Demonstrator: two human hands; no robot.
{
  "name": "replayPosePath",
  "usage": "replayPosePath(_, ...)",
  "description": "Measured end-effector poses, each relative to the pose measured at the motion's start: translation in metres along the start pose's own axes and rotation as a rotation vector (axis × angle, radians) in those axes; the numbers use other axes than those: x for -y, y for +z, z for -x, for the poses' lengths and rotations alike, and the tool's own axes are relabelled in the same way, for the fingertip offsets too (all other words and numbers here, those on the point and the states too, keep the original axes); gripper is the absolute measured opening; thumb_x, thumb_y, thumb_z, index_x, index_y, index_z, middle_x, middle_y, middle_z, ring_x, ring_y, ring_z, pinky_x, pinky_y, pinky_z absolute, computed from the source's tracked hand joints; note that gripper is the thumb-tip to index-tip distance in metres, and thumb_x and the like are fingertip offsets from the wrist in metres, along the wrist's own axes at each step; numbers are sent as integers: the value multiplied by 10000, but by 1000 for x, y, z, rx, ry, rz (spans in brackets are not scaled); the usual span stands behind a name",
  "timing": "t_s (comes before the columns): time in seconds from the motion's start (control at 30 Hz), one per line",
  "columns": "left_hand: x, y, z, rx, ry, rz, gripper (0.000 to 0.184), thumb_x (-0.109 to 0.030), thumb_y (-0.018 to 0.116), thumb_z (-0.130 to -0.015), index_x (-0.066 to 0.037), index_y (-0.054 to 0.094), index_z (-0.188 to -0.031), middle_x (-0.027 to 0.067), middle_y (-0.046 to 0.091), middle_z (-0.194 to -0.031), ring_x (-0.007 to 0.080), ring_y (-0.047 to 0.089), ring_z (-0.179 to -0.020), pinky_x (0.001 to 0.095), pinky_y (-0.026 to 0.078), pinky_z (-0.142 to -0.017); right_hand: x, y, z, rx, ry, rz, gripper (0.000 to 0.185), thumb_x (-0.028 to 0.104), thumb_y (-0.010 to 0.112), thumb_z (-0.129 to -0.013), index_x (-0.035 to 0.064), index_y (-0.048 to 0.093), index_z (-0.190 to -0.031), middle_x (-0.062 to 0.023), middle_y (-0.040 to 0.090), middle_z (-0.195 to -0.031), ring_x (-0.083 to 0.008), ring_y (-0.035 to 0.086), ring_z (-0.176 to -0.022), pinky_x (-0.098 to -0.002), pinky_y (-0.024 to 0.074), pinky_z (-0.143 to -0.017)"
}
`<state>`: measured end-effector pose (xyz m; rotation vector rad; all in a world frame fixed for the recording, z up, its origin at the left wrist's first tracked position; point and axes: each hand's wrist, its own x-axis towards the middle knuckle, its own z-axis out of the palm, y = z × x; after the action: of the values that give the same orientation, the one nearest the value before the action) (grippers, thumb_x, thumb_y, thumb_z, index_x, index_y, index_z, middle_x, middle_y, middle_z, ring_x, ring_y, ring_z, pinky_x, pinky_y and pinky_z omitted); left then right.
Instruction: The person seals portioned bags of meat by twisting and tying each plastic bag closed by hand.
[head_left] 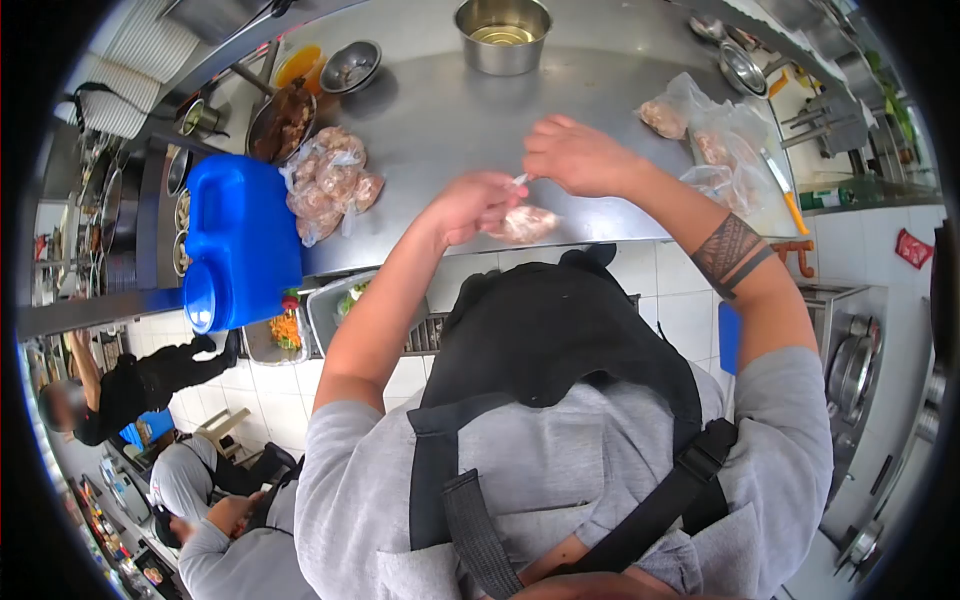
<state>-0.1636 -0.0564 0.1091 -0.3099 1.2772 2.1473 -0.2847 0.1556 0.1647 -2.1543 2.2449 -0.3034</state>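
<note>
Near the front edge of the steel table (pixel 440 110), a small clear bag of pale pink meat (pixel 527 225) hangs from its gathered top. My left hand (pixel 478 205) is closed around the neck of this bag. Just above and to the right, my right hand (pixel 560 150) pinches the white twisted end of the plastic. Several similar filled bags (pixel 330 185) lie heaped to the left. More clear bags with meat (pixel 715 150) lie on the right side of the table, beside an orange-handled knife (pixel 790 205).
A steel pot (pixel 502 38) stands at the far edge. Metal bowls (pixel 351 67) and a blue jug (pixel 240 240) are at the left, with a vegetable tub (pixel 283 335) below. Two other people (pixel 150 385) are at the lower left.
</note>
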Motion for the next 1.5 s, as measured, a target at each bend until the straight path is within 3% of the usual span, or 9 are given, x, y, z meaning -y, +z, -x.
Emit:
replayPosePath(0.2,-12,0,-26,-433,359,-757,102,-94,550,-980,-40,624,-934,80,612,-821,228,524,-634,358,428,-599,17,36,11,-116,336,-111,97,178,585,-950,90,625,-958,-53,553,-859,-262,553,-819,-394,486,-800)
replayPosePath(0.3,-56,29,-4,-630,1103,-1221,90,14,586,-849,-65,619,-878,163,596,-851,405,575,-775,451,479,-704,45,19,4,-239,810,-1220,239,277,505,-1056,76,586,-955,-27,544,-868,-209,554,-777,-364,508,-763)
replayPosePath(0.4,-101,89,67,-292,1324,-1572,134,-3,639,-748,-76,618,-858,126,590,-874,343,593,-843,441,489,-753,48,19,6,-327,-69,-2251,170,233,541,-1050,73,600,-1040,-37,558,-937,-144,550,-804,-355,505,-697)
replayPosePath(0.63,-47,128,46,431,1011,-1969,82,-81,612,-780,-16,607,-830,127,637,-978,311,650,-879,417,526,-742,-7,-42,-37,852,179,-935,243,124,680,-872,-22,725,-1061,-65,732,-942,-132,648,-885,-369,508,-747)
replayPosePath(0.8,-12,69,-20,335,517,-1901,143,-25,598,-817,9,607,-956,172,644,-1032,350,652,-946,431,526,-788,-31,20,-26,671,89,-324,206,77,648,-805,-5,712,-983,-133,722,-888,-309,655,-825,-444,494,-765)
replayPosePath(0.87,-7,48,-12,27,926,-1404,172,8,598,-881,11,599,-1053,117,655,-1034,271,660,-899,381,523,-815,-37,41,1,106,329,-407,224,89,643,-742,49,736,-942,-158,714,-937,-324,635,-830,-456,512,-751)
replayPosePath(0.97,17,20,-26,-45,501,-657,146,-23,610,-949,-27,610,-1095,40,646,-1037,177,632,-893,332,506,-834,0,45,5,-191,320,-228,125,128,653,-773,40,693,-851,-172,683,-922,-376,631,-887,-494,511,-800)
replayPosePath(1.1,45,1,-49,-102,482,-164,98,-73,597,-991,-70,620,-1086,-26,617,-1015,111,586,-895,300,489,-824,10,91,2,-403,448,-198,117,154,673,-789,39,652,-793,-172,658,-915,-375,625,-916,-494,505,-817)
replayPosePath(1.5,78,-3,-71,-724,864,-1206,189,-103,713,-837,-98,677,-1022,145,659,-1014,369,636,-947,482,516,-802,3,114,7,-383,1146,-1710,70,-21,653,-854,4,641,-790,-51,598,-706,-115,549,-608,-267,376,-480)
